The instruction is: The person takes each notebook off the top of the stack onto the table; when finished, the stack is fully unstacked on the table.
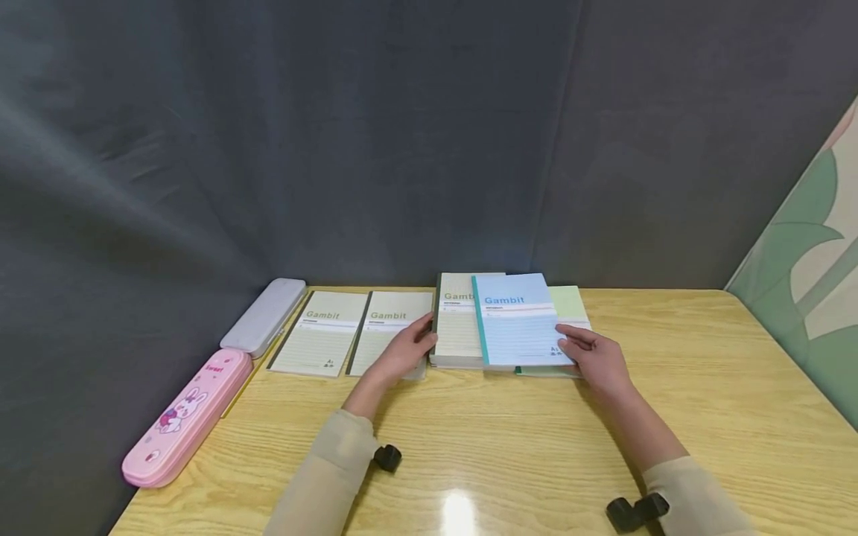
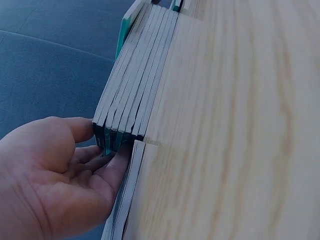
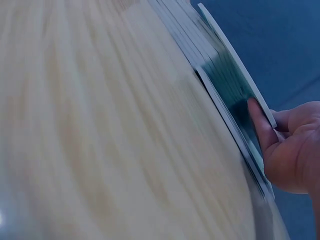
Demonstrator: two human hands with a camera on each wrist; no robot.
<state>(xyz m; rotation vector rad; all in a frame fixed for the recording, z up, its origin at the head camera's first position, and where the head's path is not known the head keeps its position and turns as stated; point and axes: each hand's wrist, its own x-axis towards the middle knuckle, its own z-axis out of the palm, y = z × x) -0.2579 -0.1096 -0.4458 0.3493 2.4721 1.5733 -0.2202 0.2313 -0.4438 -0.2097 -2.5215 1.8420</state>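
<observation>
On the wooden table [image 1: 670, 387], a stack of notebooks [image 1: 459, 327] is steadied at its left corner by the left hand [image 1: 402, 353]. The blue notebook [image 1: 516, 327] on top, long axis pointing away, is pinched at its near right corner by the right hand [image 1: 596, 361]. "Gambit" is printed on the covers.

Both arms reach forward from the near edge in beige sleeves, forearms angled inward, each with a dark wrist mount. The left hand [image 1: 402, 351] lies palm down, fingers [image 2: 107, 162] extended to the right and lightly bent, thumb above them. The right hand [image 1: 595, 359] lies farther right, fingers [image 3: 260, 125] pointing left and loosely curled, thumb on top.
</observation>
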